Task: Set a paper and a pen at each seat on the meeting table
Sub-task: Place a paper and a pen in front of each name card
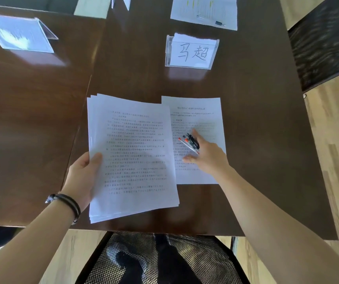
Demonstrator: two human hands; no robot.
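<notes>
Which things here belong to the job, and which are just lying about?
Job: paper stack in left hand; pens in right hand; sheet on table; far sheet with pen.
Lying about: name card, chair.

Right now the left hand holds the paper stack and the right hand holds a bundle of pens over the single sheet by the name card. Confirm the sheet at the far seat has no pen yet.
Wrong: the head view shows a pen already lying on the far sheet. The rest stands.

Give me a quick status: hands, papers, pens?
Left hand grips paper stack. Right hand holds pens, fingers on sheet laid at seat. Nothing in the way.
</notes>
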